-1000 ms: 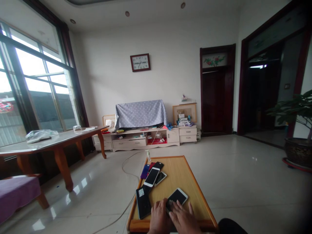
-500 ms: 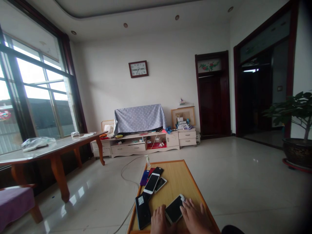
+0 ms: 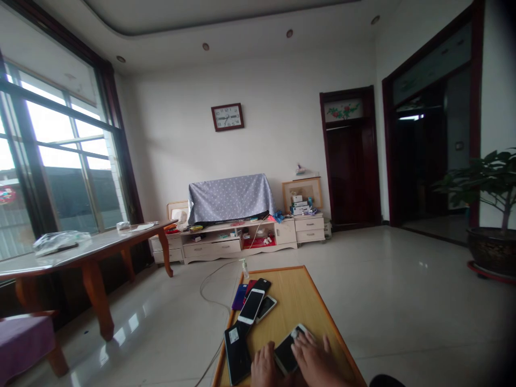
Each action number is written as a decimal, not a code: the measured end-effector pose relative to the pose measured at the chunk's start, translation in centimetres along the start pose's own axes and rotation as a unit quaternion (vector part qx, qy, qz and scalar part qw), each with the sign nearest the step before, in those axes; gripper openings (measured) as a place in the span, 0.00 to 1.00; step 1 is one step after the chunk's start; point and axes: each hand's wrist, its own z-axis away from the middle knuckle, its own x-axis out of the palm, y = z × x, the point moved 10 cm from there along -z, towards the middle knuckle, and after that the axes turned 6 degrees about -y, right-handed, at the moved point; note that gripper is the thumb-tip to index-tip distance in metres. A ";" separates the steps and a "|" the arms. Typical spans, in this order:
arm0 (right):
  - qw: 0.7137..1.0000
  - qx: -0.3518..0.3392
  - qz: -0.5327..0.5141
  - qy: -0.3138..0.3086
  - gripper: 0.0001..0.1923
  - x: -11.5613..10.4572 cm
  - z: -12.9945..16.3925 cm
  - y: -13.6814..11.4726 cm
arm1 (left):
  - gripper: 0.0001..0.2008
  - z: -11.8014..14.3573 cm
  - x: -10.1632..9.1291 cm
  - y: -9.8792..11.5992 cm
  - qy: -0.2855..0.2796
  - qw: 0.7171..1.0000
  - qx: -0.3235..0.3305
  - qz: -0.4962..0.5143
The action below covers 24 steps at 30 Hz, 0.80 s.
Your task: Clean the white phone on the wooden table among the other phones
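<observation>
Down at bottom centre: phone (image 3: pixel 287 352), white frame, dark screen, flat on table (image 3: pixel 300 293). Left hand (image 3: pixel 264 368) curled at its near corner, right hand (image 3: pixel 316 360) fingers spread over screen. Long axis runs lower left to upper right. Other phones (image 3: pixel 252 303) left of it: about six, exact count unclear.

Left hand (image 3: pixel 264 367) palm down, fingers together pointing forward; right hand (image 3: pixel 312 360) flat beside it, fingers spread, both low in view.
</observation>
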 end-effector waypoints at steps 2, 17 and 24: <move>0.998 0.050 0.020 0.021 0.30 -0.9 -0.7 2.6 | 0.44 0.1 0.0 0.0 0.008 1.000 -0.002 0.001; 0.999 -0.047 -0.002 0.009 0.31 0.5 0.4 -2.1 | 0.37 -0.1 0.4 -0.4 0.066 0.998 0.011 0.022; 0.996 -0.078 -0.003 -0.033 0.31 1.8 0.1 -4.7 | 0.34 0.0 0.5 -0.3 0.049 0.999 0.014 0.019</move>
